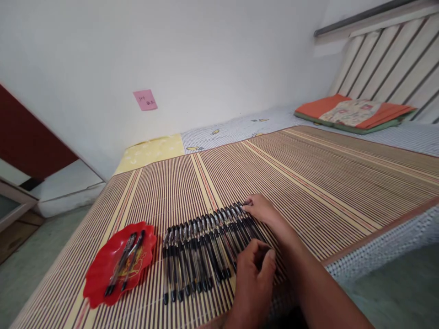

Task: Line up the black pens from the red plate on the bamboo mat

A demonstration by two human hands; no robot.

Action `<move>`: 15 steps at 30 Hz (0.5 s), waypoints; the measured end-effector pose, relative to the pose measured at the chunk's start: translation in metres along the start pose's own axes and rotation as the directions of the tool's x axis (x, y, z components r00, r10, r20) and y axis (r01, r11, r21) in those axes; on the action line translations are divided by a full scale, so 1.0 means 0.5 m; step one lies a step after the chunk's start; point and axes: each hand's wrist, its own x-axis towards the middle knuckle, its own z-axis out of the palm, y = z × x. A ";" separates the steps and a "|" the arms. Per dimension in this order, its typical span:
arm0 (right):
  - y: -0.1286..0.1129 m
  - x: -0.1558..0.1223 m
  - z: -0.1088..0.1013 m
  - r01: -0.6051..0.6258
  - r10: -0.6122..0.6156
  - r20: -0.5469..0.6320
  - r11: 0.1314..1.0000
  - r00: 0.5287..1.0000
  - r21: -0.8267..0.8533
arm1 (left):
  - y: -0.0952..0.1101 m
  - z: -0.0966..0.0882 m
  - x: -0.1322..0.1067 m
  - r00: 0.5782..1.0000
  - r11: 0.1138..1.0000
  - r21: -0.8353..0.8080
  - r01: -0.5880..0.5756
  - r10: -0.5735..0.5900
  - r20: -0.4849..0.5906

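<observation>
Black-capped clear pens lie side by side in a long row on the striped mat, their clip ends pointing away from me. At the row's right end, my right hand pinches the far end of the last pen. My left hand is curled over the near ends of the rightmost pens, its thumb raised; whatever its fingers hold is hidden. To the left of the row, a red scalloped plate carries two more pens lying on a slant.
The striped mat covers a bed, whose edge drops to the floor at right. Folded orange and green cloth lies by the white slatted headboard. A pink note is stuck on the wall.
</observation>
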 end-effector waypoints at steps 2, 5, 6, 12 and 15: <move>0.001 0.000 0.000 0.011 -0.011 0.004 1.000 1.000 0.013 | -0.001 0.001 0.000 1.000 1.000 -0.024 0.010 -0.010 0.009; 0.005 0.002 0.002 0.020 -0.020 0.007 0.999 1.000 0.028 | -0.001 0.001 0.001 1.000 0.999 -0.032 0.010 -0.010 0.018; 0.007 0.003 0.003 0.018 -0.018 0.007 0.999 1.000 0.030 | 0.000 0.000 0.001 1.000 1.000 -0.029 0.008 -0.007 0.019; 0.011 0.005 0.005 -0.007 0.007 0.005 0.999 1.000 0.036 | 0.003 0.001 0.000 0.999 0.999 -0.031 0.018 -0.017 0.027; 0.006 0.002 0.001 -0.019 0.019 -0.005 0.999 1.000 0.031 | 0.004 0.003 -0.002 0.999 0.999 -0.047 0.021 -0.019 0.035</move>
